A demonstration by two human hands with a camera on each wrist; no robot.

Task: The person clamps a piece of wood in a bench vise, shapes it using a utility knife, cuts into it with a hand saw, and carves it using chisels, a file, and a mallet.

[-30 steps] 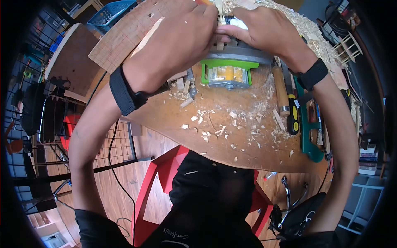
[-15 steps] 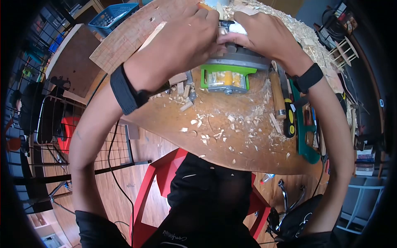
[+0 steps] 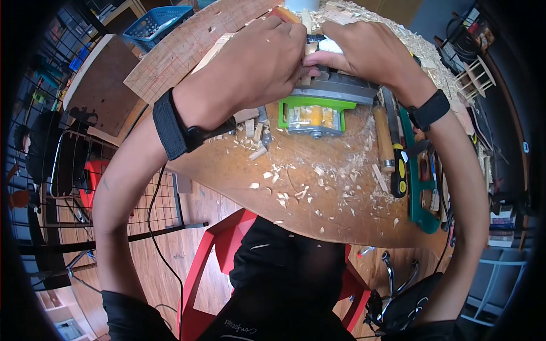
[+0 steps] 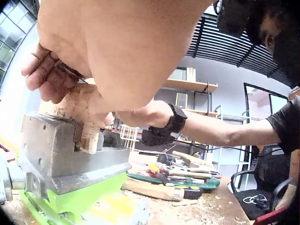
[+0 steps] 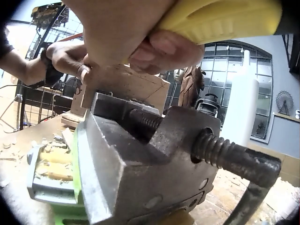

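While gripping the yellow handle (image 5: 225, 21) with curled fingers of the right hand (image 3: 372, 48), wraps the left hand (image 3: 250, 62) over the wood (image 4: 87, 136), also with curled fingers. Lies beneath the left palm, held in the vise (image 4: 98, 164), nearer that side; can't tell long axis.

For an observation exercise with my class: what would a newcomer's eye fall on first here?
Probably the bulky metal vise on the bench, with its bright green base. Next, the yellow handle in the right hand, and the pale shavings heaped at the bench's far side.
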